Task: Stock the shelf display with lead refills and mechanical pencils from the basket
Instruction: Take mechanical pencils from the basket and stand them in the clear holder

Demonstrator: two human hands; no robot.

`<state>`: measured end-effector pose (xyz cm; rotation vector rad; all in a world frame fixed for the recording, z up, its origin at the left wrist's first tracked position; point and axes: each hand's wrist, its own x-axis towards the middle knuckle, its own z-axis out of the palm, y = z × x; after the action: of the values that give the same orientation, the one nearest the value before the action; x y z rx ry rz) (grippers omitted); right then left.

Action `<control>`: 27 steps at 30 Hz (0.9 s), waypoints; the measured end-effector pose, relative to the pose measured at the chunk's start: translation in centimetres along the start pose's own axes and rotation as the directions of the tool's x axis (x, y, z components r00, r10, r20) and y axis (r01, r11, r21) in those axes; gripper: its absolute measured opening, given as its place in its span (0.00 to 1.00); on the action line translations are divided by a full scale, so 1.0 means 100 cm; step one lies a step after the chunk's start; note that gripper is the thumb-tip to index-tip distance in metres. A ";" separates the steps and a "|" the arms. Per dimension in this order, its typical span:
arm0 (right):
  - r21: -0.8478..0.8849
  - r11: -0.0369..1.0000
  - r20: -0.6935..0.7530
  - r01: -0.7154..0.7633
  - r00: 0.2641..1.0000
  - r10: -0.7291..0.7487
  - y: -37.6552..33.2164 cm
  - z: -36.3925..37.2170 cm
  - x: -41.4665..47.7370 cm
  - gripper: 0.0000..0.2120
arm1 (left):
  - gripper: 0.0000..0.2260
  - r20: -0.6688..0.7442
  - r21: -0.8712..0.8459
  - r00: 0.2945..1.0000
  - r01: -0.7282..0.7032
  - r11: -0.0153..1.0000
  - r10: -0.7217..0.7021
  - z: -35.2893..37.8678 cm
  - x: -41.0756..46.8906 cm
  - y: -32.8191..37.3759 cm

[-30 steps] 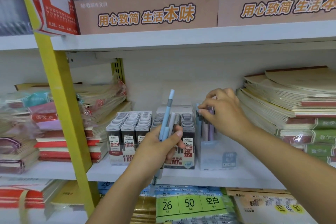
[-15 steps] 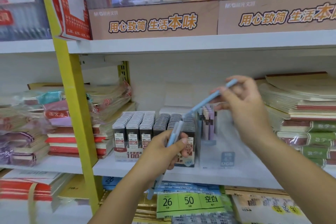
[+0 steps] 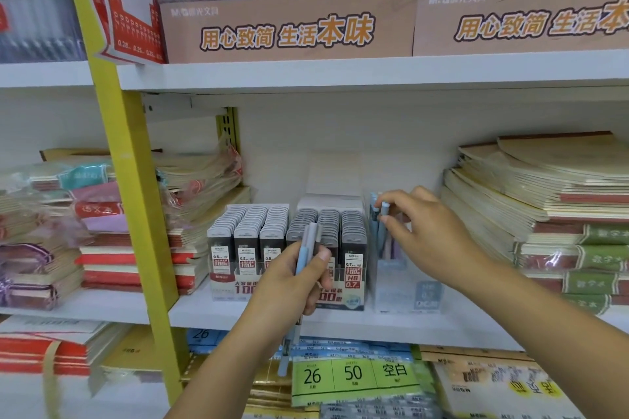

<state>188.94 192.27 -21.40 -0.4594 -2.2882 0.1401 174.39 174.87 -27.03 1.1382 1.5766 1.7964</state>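
My left hand [image 3: 292,286] grips a small bunch of pale blue and grey mechanical pencils [image 3: 308,241], upright in front of the lead refill boxes. My right hand [image 3: 422,228] pinches the top of one blue mechanical pencil [image 3: 383,224] and holds it upright inside the clear pencil display box [image 3: 408,292], where several pastel pencils stand. Two trays of lead refill cases, the 0.5 tray [image 3: 245,241] and the 0.7 tray [image 3: 343,238], sit packed side by side on the white shelf [image 3: 357,323]. The basket is out of view.
Stacks of notebooks [image 3: 551,214] fill the shelf to the right, wrapped notebook bundles [image 3: 112,231] the left. A yellow shelf upright [image 3: 136,214] stands left of the refills. Brown display cartons [image 3: 289,27] sit on the shelf above; label packs [image 3: 354,374] lie below.
My right hand took one blue pencil from the left hand's bunch, swung it upright and lowered it into the clear display box. The camera moved closer.
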 end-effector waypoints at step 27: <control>0.551 0.810 0.218 -0.198 0.972 0.090 -0.051 -0.009 -0.025 0.09 | 0.08 0.301 -0.133 0.954 0.022 0.991 0.019 0.027 -0.009 0.020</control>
<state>189.72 186.63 -21.27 -0.3073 -2.2363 0.9566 177.39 175.24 -25.36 1.2756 1.2597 1.6101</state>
